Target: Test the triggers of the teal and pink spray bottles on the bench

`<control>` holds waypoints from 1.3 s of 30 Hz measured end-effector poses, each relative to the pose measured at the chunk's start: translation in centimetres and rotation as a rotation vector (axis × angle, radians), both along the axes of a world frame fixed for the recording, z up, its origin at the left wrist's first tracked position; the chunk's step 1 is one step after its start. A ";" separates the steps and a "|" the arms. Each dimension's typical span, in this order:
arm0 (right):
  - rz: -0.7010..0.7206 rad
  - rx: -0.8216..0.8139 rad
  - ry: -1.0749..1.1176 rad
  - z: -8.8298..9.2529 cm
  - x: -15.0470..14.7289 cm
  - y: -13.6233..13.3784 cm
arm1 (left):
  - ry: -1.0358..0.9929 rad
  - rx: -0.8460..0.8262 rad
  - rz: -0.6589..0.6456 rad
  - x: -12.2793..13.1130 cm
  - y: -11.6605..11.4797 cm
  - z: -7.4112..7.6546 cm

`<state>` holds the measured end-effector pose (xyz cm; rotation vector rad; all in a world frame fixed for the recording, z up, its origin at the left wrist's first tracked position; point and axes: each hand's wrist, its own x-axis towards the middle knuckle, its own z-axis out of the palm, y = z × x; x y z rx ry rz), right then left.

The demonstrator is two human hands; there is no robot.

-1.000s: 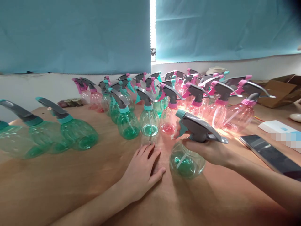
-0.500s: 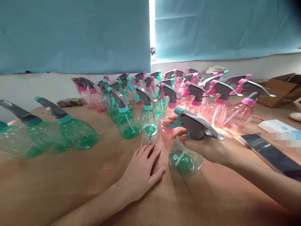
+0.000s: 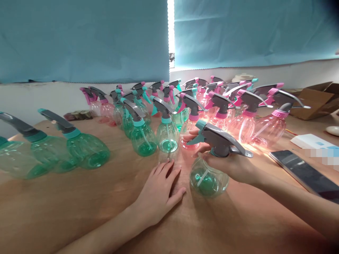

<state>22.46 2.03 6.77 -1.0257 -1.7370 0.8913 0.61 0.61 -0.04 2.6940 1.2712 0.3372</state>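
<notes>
A green spray bottle (image 3: pixel 208 178) with a grey and teal trigger head stands near the middle front of the wooden table (image 3: pixel 127 187). My right hand (image 3: pixel 225 162) is wrapped round its neck, just under the head; part of the fingers is hidden behind the bottle. To the left, my left hand (image 3: pixel 161 190) lies flat on the tabletop, fingers spread, apart from the bottle and holding nothing. Just beyond its fingertips stand two more green bottles, one a clear green spray bottle (image 3: pixel 167 135). A pink spray bottle (image 3: pixel 190 127) is behind the held one.
Several pink and green spray bottles crowd the back of the table. At the left is a row of green spray bottles (image 3: pixel 87 150). On the right lie a phone (image 3: pixel 304 173), a white box-like item (image 3: pixel 312 141) and an open cardboard box (image 3: pixel 315 102). Blue blinds (image 3: pixel 84 42) hang behind.
</notes>
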 end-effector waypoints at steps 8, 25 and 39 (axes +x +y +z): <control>0.005 -0.001 -0.009 0.2 -0.1 0.1 | 0.020 -0.014 0.002 0.1 0.0 0.1; 0.014 -0.041 0.045 -0.1 -0.1 0.0 | -0.001 0.004 0.000 0.0 0.1 0.0; 0.045 -0.086 0.084 -0.1 -0.1 -0.1 | 0.002 0.005 0.001 0.0 0.0 0.0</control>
